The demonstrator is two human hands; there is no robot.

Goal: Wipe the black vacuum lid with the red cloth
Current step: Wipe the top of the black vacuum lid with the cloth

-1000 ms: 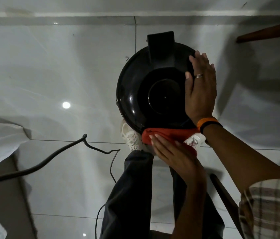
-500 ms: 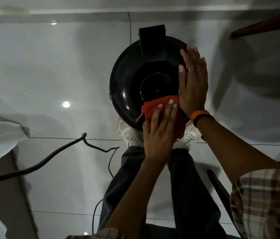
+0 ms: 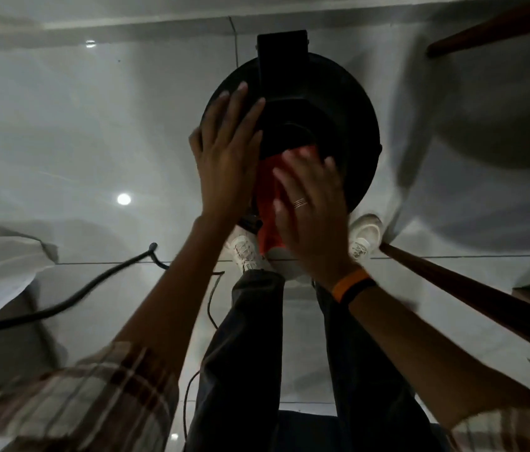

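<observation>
Round glossy black vacuum lid [image 3: 351, 132] upright; red cloth [image 3: 268, 187] draped over near edge.

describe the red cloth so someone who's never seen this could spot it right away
Start at the round black vacuum lid standing on the pale tiled floor. At its near edge, two hands meet; the red cloth lies pressed under the right hand, beside the left hand. It is the only bright red thing in an otherwise grey and black scene.

black cable [image 3: 61, 305] on tiled floor [image 3: 78, 125] | white shoes [image 3: 245, 252] | wooden rod [image 3: 472, 290] right
</observation>
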